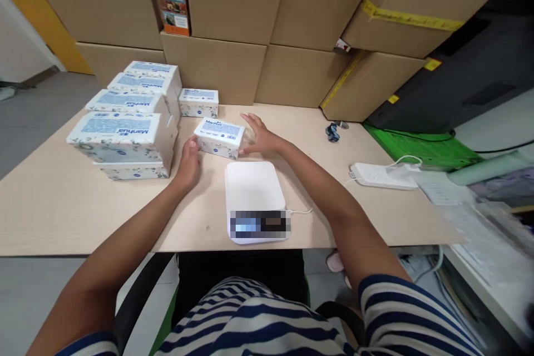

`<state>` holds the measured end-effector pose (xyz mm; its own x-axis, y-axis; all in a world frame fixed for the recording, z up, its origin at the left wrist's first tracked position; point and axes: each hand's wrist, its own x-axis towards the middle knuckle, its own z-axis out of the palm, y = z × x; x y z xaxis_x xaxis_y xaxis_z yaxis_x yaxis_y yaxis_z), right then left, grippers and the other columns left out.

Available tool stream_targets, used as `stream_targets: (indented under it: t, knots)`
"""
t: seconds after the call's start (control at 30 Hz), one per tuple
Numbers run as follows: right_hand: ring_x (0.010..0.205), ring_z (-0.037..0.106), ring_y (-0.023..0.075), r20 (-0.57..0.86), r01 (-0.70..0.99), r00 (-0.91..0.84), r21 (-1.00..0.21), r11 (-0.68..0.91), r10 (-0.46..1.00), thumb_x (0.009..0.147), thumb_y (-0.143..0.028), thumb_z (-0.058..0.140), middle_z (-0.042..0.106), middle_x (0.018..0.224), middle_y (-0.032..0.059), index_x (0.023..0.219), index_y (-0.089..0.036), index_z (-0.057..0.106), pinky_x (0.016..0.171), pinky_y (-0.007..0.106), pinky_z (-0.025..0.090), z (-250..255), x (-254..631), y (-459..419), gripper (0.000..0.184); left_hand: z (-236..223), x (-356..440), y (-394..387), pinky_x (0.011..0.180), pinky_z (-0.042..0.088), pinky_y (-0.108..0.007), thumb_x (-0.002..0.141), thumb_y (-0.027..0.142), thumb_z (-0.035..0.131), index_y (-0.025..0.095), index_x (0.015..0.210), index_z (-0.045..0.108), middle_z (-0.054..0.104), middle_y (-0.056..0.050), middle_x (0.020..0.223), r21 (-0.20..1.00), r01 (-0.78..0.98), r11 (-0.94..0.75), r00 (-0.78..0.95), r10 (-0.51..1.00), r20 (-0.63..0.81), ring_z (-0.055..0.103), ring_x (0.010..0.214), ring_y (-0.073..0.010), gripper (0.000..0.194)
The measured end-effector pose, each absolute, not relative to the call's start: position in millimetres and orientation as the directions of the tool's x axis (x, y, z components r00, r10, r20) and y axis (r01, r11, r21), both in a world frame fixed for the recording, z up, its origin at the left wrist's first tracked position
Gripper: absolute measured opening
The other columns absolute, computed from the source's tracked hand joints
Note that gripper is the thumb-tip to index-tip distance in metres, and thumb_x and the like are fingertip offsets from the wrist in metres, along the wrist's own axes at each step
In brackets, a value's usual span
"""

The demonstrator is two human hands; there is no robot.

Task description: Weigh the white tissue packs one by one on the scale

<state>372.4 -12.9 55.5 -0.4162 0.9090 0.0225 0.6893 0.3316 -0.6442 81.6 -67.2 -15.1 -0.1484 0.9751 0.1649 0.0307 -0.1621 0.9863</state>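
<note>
Tissue pack: the Manhua pack (219, 138) lies flat on the tabletop (196, 222) between your hands, just beyond the white scale (254, 186).
Left hand: your left hand (189, 164) stands on edge at the pack's left end, fingers curled; whether they grip it, I cannot tell.
Right hand: your right hand (259, 138) is spread at the other end, thumb by the near corner, fingers fanned away, clasping nothing.
Forearms: your left forearm (139, 228) and right forearm (312, 181) angle inward, flanking the scale.
Pack stack: more packs (120, 136) stand left of your left hand.
Backdrop: cardboard boxes (225, 0) line the far edge.
</note>
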Motion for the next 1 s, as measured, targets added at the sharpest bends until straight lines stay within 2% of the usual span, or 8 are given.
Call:
stream_targets:
  t: [0.13, 0.23, 0.33, 0.47, 0.63, 0.7, 0.87, 1.0]
  knots:
    - [0.180, 0.014, 0.0378, -0.105, 0.536, -0.445, -0.827, 0.171, 0.889, 0.059, -0.054, 0.100, -0.001, 0.193, 0.0196, 0.183, -0.031, -0.011, 0.141, 0.064, 0.024, 42, 350, -8, 0.168, -14, 86, -68, 0.110, 0.057, -0.042, 0.108, 0.078, 0.048, 0.026, 0.157, 0.057, 0.061, -0.015, 0.164, 0.991, -0.005, -0.133, -0.179, 0.975, 0.130, 0.068, 0.136, -0.0298, 0.071]
    - [0.179, 0.018, 0.0354, -0.039, 0.509, -0.444, -0.833, 0.216, 0.895, 0.062, -0.056, 0.099, -0.002, 0.192, 0.0235, 0.182, -0.026, -0.016, 0.141, 0.056, 0.029, 38, 331, -17, 0.168, -16, 87, -68, 0.110, 0.057, -0.044, 0.111, 0.070, 0.048, 0.026, 0.163, 0.049, 0.064, -0.016, 0.159, 0.994, 0.004, -0.109, -0.171, 0.979, 0.108, 0.073, 0.121, -0.0269, 0.068]
    - [0.180, 0.013, 0.0368, 0.053, 0.658, -0.374, -0.688, 0.305, 0.926, 0.072, -0.063, 0.093, 0.002, 0.192, 0.0228, 0.184, -0.025, -0.002, 0.144, 0.058, 0.021, 46, 312, -30, 0.152, -18, 85, -69, 0.116, 0.054, -0.045, 0.111, 0.068, 0.051, 0.025, 0.163, 0.048, 0.062, -0.017, 0.161, 0.995, 0.003, -0.100, -0.162, 0.982, 0.099, 0.074, 0.120, -0.0265, 0.068]
    - [0.177, 0.021, 0.0449, -0.041, 0.807, -0.343, -0.523, 0.273, 0.938, 0.081, -0.074, 0.083, 0.005, 0.193, 0.0196, 0.184, -0.030, 0.012, 0.141, 0.067, 0.026, 62, 282, -44, 0.132, -21, 83, -71, 0.123, 0.049, -0.046, 0.107, 0.073, 0.058, 0.025, 0.157, 0.055, 0.061, -0.017, 0.164, 0.991, -0.001, -0.132, -0.117, 0.984, 0.131, 0.068, 0.135, -0.0289, 0.069]
    - [0.158, 0.053, 0.0483, -0.042, 0.932, -0.283, -0.249, 0.264, 0.958, 0.088, -0.066, 0.074, 0.049, 0.173, 0.0302, 0.178, -0.016, 0.024, 0.138, 0.080, 0.002, 75, 251, -42, 0.114, -23, 81, -74, 0.118, 0.051, -0.043, 0.106, 0.076, 0.055, 0.026, 0.148, 0.062, 0.067, -0.015, 0.156, 0.987, 0.015, -0.160, -0.050, 0.986, 0.160, 0.073, 0.120, -0.0259, 0.065]
    - [0.153, 0.058, 0.0469, 0.007, 0.940, -0.266, -0.218, 0.261, 0.964, 0.086, -0.058, 0.075, 0.059, 0.163, 0.0294, 0.171, -0.014, 0.032, 0.139, 0.078, 0.004, 82, 252, -36, 0.105, -22, 80, -74, 0.115, 0.052, -0.043, 0.107, 0.075, 0.052, 0.026, 0.146, 0.063, 0.071, -0.014, 0.148, 0.988, 0.034, -0.149, -0.009, 0.989, 0.150, 0.074, 0.109, -0.0243, 0.064]
    - [0.130, 0.072, 0.0406, -0.080, 0.825, -0.109, -0.563, 0.045, 0.991, 0.082, -0.055, 0.075, 0.072, 0.141, 0.0183, 0.154, -0.023, 0.036, 0.119, 0.059, 0.054, 106, 310, -30, 0.088, -16, 81, -76, 0.108, 0.054, -0.041, 0.108, 0.071, 0.054, 0.026, 0.145, 0.063, 0.067, -0.014, 0.149, 0.990, 0.038, -0.136, -0.100, 0.985, 0.139, 0.073, 0.113, -0.0246, 0.059]
    - [0.123, 0.072, 0.0359, -0.063, 0.612, -0.328, -0.774, 0.161, 0.943, 0.076, -0.067, 0.079, 0.067, 0.136, 0.0113, 0.145, -0.031, 0.032, 0.114, 0.059, 0.060, 103, 379, -71, 0.091, -13, 82, -78, 0.101, 0.056, -0.038, 0.109, 0.072, 0.053, 0.028, 0.147, 0.061, 0.063, -0.013, 0.155, 0.991, -0.009, -0.134, -0.156, 0.979, 0.131, 0.072, 0.113, -0.0231, 0.059]
